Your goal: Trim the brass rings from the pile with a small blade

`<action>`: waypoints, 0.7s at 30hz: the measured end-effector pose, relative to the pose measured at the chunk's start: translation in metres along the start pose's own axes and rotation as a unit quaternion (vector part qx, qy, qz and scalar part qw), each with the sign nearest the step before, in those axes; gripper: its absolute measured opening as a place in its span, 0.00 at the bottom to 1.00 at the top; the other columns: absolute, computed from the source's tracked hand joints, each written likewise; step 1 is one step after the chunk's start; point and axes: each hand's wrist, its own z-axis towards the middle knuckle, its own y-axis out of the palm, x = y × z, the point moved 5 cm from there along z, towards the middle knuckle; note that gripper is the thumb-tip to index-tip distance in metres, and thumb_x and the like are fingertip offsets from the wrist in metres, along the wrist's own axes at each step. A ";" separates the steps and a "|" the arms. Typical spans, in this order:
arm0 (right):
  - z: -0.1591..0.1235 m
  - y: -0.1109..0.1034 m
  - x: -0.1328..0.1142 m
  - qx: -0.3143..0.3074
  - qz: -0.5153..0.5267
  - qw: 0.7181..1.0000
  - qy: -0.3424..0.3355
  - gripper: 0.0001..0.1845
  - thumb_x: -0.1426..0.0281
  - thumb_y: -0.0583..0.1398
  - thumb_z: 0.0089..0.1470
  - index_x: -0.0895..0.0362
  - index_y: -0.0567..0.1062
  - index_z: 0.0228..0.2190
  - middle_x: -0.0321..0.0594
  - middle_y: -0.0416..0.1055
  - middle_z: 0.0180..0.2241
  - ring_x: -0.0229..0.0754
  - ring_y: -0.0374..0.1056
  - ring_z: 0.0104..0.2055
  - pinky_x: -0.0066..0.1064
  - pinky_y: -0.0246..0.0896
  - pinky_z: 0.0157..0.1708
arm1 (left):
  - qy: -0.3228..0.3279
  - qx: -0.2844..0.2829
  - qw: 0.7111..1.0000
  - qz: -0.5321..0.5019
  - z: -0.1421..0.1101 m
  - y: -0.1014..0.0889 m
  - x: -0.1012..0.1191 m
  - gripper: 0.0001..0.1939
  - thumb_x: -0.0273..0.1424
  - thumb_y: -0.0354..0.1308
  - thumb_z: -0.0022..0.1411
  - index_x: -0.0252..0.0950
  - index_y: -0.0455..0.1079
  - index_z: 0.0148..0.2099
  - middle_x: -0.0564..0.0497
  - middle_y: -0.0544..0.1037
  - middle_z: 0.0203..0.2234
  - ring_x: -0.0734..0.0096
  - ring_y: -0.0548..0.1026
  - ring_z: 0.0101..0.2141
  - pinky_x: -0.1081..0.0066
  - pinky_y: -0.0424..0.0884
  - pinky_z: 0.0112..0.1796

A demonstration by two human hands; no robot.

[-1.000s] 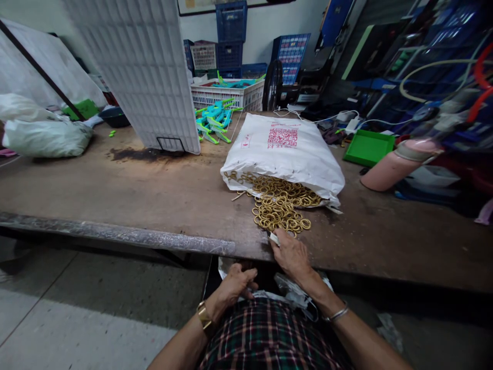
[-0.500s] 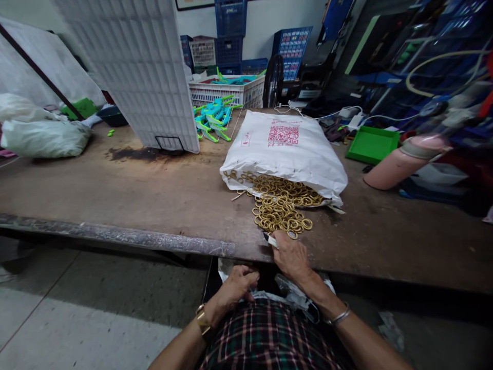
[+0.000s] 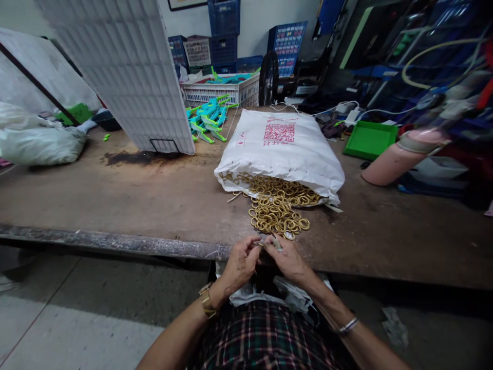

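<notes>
At the table's front edge my two hands meet, fingertips almost touching. My left hand point(image 3: 241, 261) is closed in a pinch on what looks like a gold ring point(image 3: 260, 244), partly covered by the fingers. My right hand point(image 3: 288, 262) is closed around a small knife-like tool point(image 3: 276, 242) with a pale body and dark tip; its fingertips are also at the ring. Just beyond them lies a heap of gold rings point(image 3: 273, 213), spilling from the mouth of a white woven sack point(image 3: 246, 139) printed with a red code.
A tall white ribbed panel point(image 3: 127, 72) stands on the table to the left, beside teal and green plastic pieces point(image 3: 208, 118). To the right are a green tray point(image 3: 370, 140) and a pink cylinder point(image 3: 398, 159). A white crate point(image 3: 246, 92) stands behind.
My left hand has risen from my lap to the table edge and meets my right hand, a ring now between them. The right hand still holds the tool and has drawn slightly back.
</notes>
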 end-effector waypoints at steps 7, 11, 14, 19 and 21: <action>0.001 0.004 0.000 -0.003 0.071 0.997 0.042 0.12 0.60 0.52 0.48 0.57 0.64 0.22 0.30 0.59 0.19 0.32 0.54 0.22 0.24 0.51 0.22 | -0.031 0.021 0.999 -0.023 -0.001 0.002 -0.005 0.13 0.38 0.51 0.56 0.33 0.67 0.35 0.57 0.66 0.14 0.81 0.62 0.14 0.80 0.59 0.16; 0.002 0.003 0.000 0.018 0.058 0.997 0.057 0.14 0.59 0.51 0.49 0.55 0.60 0.21 0.27 0.55 0.16 0.32 0.51 0.19 0.24 0.48 0.20 | -0.038 0.041 0.997 -0.052 -0.002 0.002 -0.006 0.13 0.39 0.53 0.54 0.33 0.66 0.32 0.57 0.67 0.16 0.81 0.64 0.15 0.81 0.60 0.16; 0.003 0.003 -0.001 0.013 0.050 0.996 0.069 0.13 0.59 0.50 0.50 0.55 0.61 0.22 0.28 0.58 0.16 0.32 0.52 0.19 0.24 0.48 0.20 | -0.039 0.037 0.996 -0.068 -0.003 0.005 -0.005 0.14 0.40 0.53 0.53 0.33 0.66 0.32 0.55 0.69 0.18 0.81 0.65 0.16 0.81 0.61 0.16; 0.004 0.003 -0.001 0.000 0.050 0.996 0.077 0.13 0.60 0.51 0.48 0.56 0.62 0.20 0.31 0.61 0.17 0.33 0.55 0.20 0.25 0.50 0.21 | -0.075 0.016 0.992 -0.097 -0.006 0.006 -0.004 0.16 0.42 0.55 0.52 0.32 0.65 0.32 0.55 0.69 0.19 0.82 0.65 0.15 0.81 0.61 0.15; 0.004 0.004 0.001 -0.009 0.055 0.995 0.079 0.14 0.61 0.51 0.48 0.56 0.62 0.18 0.31 0.60 0.16 0.33 0.55 0.20 0.25 0.49 0.21 | -0.093 -0.005 0.989 -0.116 -0.007 0.007 -0.005 0.17 0.43 0.55 0.52 0.32 0.65 0.32 0.55 0.69 0.19 0.82 0.65 0.15 0.80 0.61 0.15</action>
